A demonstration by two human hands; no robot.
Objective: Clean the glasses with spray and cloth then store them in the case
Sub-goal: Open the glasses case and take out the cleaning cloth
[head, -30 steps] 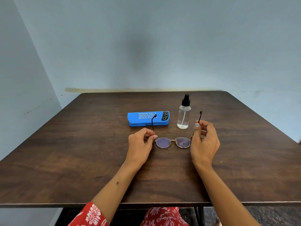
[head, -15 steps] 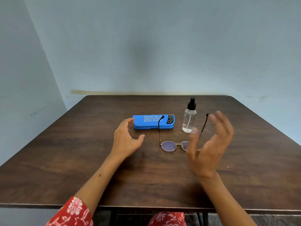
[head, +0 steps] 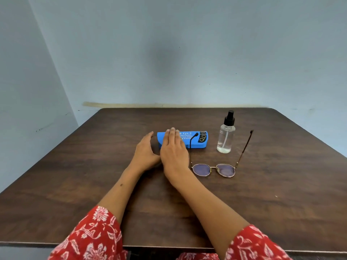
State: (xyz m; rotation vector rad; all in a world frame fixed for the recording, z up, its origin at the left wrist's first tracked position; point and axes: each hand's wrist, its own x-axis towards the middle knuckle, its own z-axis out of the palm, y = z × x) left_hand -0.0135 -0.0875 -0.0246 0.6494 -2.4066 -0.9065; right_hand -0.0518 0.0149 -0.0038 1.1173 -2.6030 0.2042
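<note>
The glasses (head: 214,169) lie on the dark wooden table (head: 262,194) with both temples unfolded and pointing away from me, lenses toward me. A closed blue case (head: 195,140) lies flat behind them. My right hand (head: 173,149) reaches over the case's left half, fingers straight, fingertips at its far edge. My left hand (head: 145,152) sits at the case's left end, fingers straight, close to it; contact cannot be told. A clear spray bottle (head: 226,135) with a black nozzle stands upright right of the case. No cloth is in view.
The table stands in a corner of pale blue walls, its far edge against the wall. My red patterned sleeves show at the near edge.
Both hands let go of the glasses' temples and moved left and forward to the blue case. The glasses stay on the table. The camera view shifted left.
</note>
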